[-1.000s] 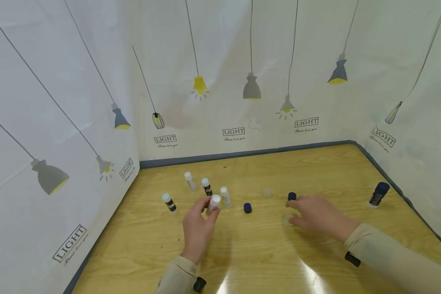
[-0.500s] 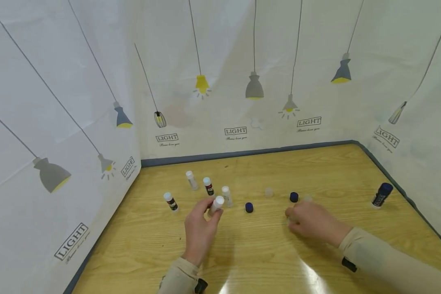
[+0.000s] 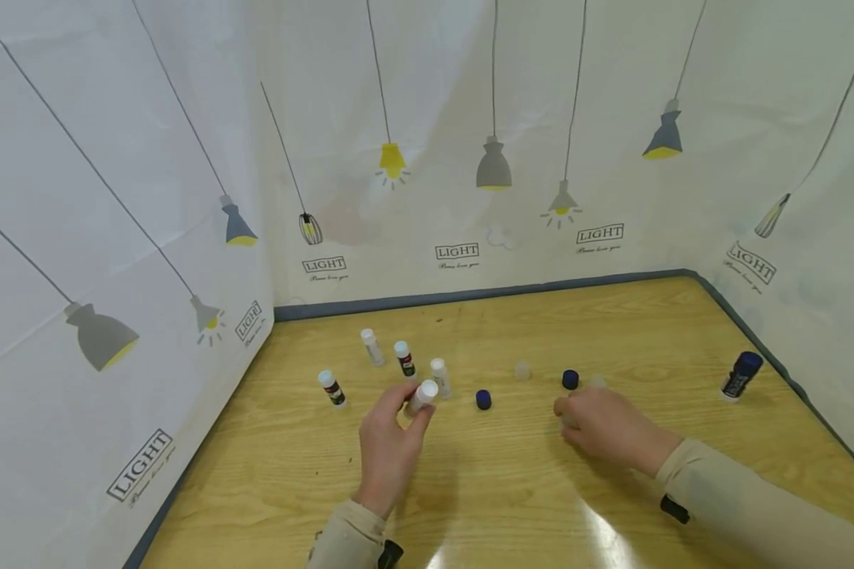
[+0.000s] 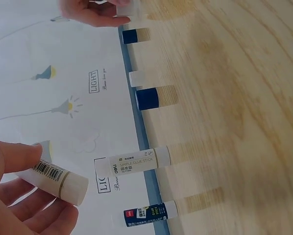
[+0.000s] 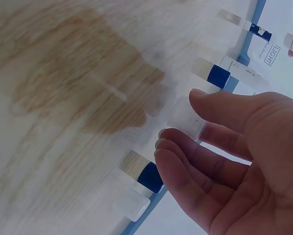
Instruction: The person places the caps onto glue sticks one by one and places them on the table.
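Note:
My left hand (image 3: 390, 454) grips a white glue stick (image 3: 423, 397) above the table; its barcode label shows in the left wrist view. Farther right, my right hand (image 3: 608, 427) is low over the tabletop with thumb and fingers around a translucent ribbed cap (image 5: 186, 118). In the head view that hand mostly hides this cap. A blue cap (image 3: 570, 379) and another translucent cap (image 3: 598, 382) lie just beyond the right hand. Between the two hands are a second blue cap (image 3: 483, 399) and a third pale cap (image 3: 523, 371).
Beyond the left hand stand two white glue sticks (image 3: 440, 378) and two dark-labelled glue sticks (image 3: 331, 389) with pale tops. A dark blue capped glue stick (image 3: 740, 377) stands near the right edge. Lamp-printed cloth walls (image 3: 455, 197) border the wooden table (image 3: 498, 490).
The right hand has drawn back slightly from beside the far blue cap and closed its fingers around the near translucent cap. The left hand keeps holding its glue stick, almost still.

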`<state>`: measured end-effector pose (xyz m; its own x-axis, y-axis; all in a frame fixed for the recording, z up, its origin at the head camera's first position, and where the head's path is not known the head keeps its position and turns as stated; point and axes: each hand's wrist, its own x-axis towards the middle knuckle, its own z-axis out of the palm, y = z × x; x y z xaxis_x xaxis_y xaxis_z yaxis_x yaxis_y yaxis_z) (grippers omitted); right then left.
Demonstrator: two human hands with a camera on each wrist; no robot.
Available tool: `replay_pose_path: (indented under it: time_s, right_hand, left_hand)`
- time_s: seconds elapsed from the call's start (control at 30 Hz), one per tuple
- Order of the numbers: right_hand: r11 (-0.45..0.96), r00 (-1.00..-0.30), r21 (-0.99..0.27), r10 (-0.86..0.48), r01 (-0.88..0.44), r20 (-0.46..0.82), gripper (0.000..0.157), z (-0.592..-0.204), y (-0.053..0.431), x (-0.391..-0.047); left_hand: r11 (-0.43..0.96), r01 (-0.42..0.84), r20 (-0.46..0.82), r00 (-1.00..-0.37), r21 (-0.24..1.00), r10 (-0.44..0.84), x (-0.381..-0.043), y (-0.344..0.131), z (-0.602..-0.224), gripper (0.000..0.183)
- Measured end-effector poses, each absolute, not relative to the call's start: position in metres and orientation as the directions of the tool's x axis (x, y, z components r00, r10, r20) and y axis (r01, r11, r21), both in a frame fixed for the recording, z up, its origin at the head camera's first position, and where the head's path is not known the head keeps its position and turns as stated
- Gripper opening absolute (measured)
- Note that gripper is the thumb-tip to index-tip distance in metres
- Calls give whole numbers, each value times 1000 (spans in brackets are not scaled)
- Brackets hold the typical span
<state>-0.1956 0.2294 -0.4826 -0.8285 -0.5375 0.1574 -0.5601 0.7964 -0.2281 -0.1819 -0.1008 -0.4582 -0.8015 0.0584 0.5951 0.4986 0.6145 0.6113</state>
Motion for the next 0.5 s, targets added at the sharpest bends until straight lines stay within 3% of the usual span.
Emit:
replay_pose_path:
  time_s: [0.5]
  right_hand:
    - [816,-839,-200,-517,-543,170,13,-475,231,-193]
  left_hand:
    - [616,520,610,-788,592,80,-180,-96,-459,32]
